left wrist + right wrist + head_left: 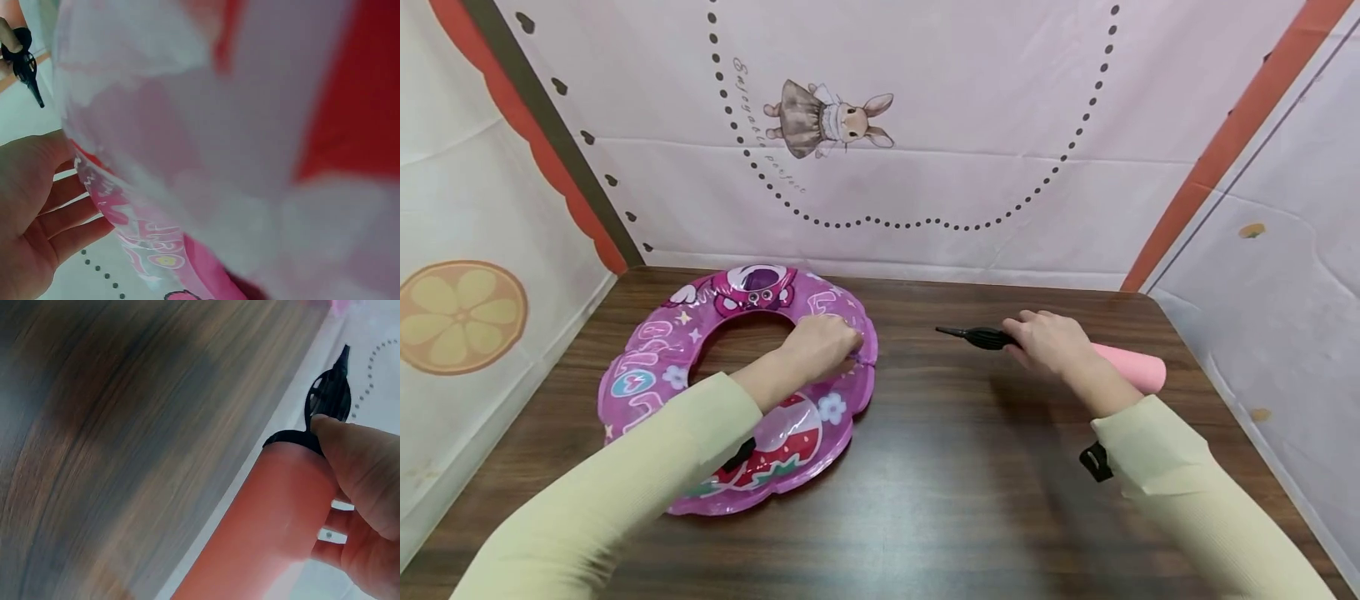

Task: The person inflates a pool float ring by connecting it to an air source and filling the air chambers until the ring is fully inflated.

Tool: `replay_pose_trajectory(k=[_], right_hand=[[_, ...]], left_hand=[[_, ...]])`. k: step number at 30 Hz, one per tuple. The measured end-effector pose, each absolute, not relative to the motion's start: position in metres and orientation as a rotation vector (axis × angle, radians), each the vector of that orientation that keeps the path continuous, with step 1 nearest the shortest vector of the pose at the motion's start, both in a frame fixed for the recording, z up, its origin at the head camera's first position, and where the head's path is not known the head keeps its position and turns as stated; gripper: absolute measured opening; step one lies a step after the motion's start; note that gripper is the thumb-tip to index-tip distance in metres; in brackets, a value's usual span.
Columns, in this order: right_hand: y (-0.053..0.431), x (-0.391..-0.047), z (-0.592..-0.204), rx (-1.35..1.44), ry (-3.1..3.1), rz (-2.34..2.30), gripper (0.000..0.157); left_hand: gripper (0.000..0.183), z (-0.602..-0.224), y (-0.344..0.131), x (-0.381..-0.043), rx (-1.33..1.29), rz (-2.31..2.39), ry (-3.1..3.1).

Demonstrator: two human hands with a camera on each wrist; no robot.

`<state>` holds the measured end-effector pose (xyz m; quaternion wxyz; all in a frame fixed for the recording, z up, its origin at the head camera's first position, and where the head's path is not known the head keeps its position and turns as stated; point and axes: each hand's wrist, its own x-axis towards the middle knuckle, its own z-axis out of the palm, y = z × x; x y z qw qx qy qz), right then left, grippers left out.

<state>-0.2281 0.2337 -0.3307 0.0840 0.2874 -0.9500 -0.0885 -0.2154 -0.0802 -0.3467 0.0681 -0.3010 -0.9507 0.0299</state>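
A purple inflatable swim ring (647, 354) with bear, strawberry and flower prints lies on the left part of the table. My left hand (820, 343) holds it by its right side, fingers bent at the outer edge. In the left wrist view the puffed-up ring (244, 125) fills most of the picture, and the left hand (37, 212) reaches round its rim. To the right, my right hand (1051, 342) grips a hand air pump with a pink barrel (1131, 367) and a black nozzle (981, 337) pointing left toward the ring. The thumb presses at the pump's black collar (294, 439).
The brown wood-grain table (910, 483) carries both things. Behind it hangs a pale pink printed cloth (970, 108) with a rabbit figure, and more cloth closes off the left and right sides. Black straps (1096, 462) show near the wrists.
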Motion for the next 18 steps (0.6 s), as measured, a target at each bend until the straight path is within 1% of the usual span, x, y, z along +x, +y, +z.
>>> replay_pose_trajectory(k=[4,11,14,18], right_hand=[[0.246,-0.234,-0.333,0.820,-2.898,-0.227,0.015],[0.261,-0.245,-0.346,0.492,-3.143,-0.098,0.017],[0.266,-0.249,-0.351,0.367,-3.186,-0.062,0.021],[0.266,-0.252,-0.356,0.233,-3.223,-0.043,0.031]], left_hand=[[0.009,-0.343,-0.080,-0.215,-0.922,0.038,-2.877],[0.011,-0.340,-0.070,-0.218,-0.839,0.008,-2.848],[0.011,-0.339,-0.064,-0.221,-0.821,-0.021,-2.849],[0.009,-0.337,-0.055,-0.222,-0.814,-0.044,-2.874]])
